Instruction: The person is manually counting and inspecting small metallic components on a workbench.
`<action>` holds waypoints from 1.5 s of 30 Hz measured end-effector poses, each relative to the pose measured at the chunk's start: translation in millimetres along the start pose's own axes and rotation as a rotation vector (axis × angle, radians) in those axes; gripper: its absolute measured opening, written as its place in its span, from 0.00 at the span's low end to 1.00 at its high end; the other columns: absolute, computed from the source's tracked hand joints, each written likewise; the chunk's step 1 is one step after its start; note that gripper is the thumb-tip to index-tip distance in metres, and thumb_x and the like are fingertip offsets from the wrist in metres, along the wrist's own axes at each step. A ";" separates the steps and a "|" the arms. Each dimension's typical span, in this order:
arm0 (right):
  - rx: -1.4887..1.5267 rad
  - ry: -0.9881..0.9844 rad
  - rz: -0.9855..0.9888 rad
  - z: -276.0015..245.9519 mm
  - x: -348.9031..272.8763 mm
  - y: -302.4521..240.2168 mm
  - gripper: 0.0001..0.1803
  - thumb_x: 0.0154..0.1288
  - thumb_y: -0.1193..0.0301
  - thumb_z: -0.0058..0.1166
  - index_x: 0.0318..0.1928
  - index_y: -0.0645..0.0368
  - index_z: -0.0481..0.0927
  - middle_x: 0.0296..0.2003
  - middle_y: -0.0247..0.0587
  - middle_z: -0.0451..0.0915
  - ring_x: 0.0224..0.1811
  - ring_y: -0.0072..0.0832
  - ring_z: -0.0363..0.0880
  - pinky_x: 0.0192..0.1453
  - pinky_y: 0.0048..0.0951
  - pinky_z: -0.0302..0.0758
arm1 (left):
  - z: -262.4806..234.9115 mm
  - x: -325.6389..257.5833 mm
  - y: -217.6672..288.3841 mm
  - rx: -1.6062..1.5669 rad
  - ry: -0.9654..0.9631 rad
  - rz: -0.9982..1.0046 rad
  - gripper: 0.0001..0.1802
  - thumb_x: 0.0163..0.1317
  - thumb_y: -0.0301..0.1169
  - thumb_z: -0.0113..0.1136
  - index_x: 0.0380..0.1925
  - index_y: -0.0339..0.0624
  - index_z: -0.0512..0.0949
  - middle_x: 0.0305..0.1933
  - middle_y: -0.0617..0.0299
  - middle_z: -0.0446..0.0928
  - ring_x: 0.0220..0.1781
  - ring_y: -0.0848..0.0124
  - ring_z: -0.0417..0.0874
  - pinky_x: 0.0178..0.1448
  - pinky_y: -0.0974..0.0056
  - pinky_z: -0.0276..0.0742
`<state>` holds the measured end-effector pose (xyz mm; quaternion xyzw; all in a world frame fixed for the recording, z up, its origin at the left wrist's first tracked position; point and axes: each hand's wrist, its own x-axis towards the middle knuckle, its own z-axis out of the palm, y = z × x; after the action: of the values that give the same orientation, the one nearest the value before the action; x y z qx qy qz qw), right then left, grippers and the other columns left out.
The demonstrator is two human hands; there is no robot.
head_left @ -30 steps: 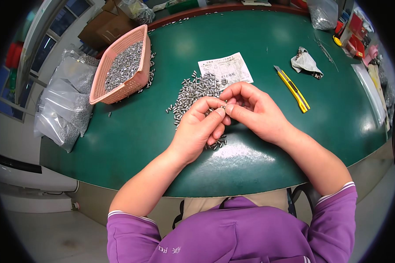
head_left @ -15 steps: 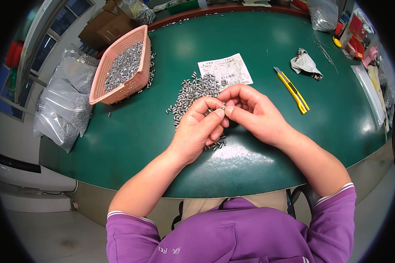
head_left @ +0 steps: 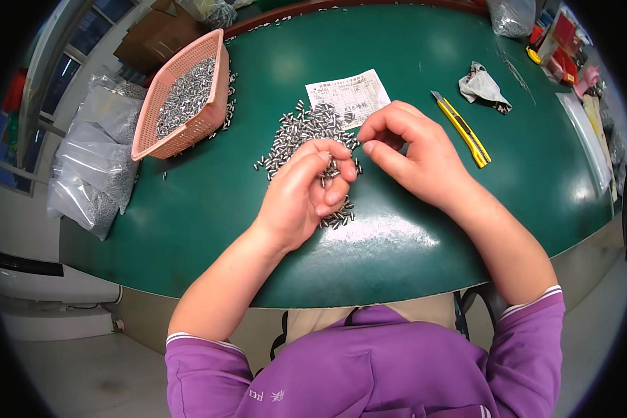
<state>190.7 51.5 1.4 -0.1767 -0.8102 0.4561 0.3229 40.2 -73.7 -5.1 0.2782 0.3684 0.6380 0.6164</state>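
A worker in purple sleeves sits at a green counter (head_left: 188, 230), the left hand (head_left: 306, 195) curled around a few small metal pins (head_left: 332, 171) and the right hand (head_left: 414, 157) pinched nearly closed just beside it, its grip contents unclear. Beyond them lie a loose pile of pins (head_left: 303, 132) and a paper slip (head_left: 348, 97). Farther off sit a pink basket (head_left: 184, 104) of pins and a yellow utility knife (head_left: 461, 129).

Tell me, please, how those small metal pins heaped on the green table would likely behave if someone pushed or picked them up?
The small metal pins look short, round and shiny, so they would probably roll and scatter when pushed; strays already lie around the heap. Being smooth and tiny, they likely slip easily, which may be why the left hand cups several. Each seems stiff.
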 end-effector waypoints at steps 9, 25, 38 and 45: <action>-0.485 -0.182 -0.228 -1.8 -5.1 4.1 0.07 0.47 0.74 0.61 0.30 0.55 0.79 0.30 0.35 0.74 0.39 0.34 0.74 0.41 0.34 0.73 | -3.6 2.5 1.0 -0.085 0.054 -0.020 0.11 0.68 0.32 0.38 0.41 0.37 0.69 0.36 0.57 0.71 0.25 0.77 0.64 0.23 0.76 0.58; -0.133 -0.079 -0.237 4.5 -0.5 2.1 0.03 0.58 0.76 0.54 0.34 0.59 0.76 0.32 0.36 0.74 0.36 0.29 0.73 0.41 0.28 0.72 | 8.0 -0.2 -0.7 0.164 0.124 -0.024 0.10 0.64 0.26 0.52 0.43 0.40 0.66 0.32 0.61 0.71 0.22 0.82 0.65 0.21 0.78 0.59; -0.466 -0.124 -0.270 4.3 -2.0 14.8 0.08 0.51 0.74 0.59 0.35 0.56 0.78 0.33 0.36 0.74 0.39 0.35 0.75 0.41 0.33 0.73 | 7.9 0.5 0.7 0.125 0.040 -0.052 0.07 0.69 0.32 0.44 0.38 0.41 0.69 0.30 0.62 0.71 0.20 0.80 0.65 0.19 0.77 0.59; -0.600 -0.148 -0.272 3.1 -2.7 12.2 0.07 0.52 0.73 0.57 0.33 0.56 0.77 0.32 0.39 0.74 0.40 0.38 0.74 0.43 0.37 0.72 | 8.0 0.1 0.2 0.092 0.048 -0.041 0.08 0.68 0.31 0.43 0.40 0.40 0.70 0.32 0.60 0.72 0.22 0.79 0.66 0.20 0.76 0.59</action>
<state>190.4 54.4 -11.2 -0.1207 -0.9458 0.1614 0.2547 46.5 -72.6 -0.3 0.2835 0.4175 0.6141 0.6068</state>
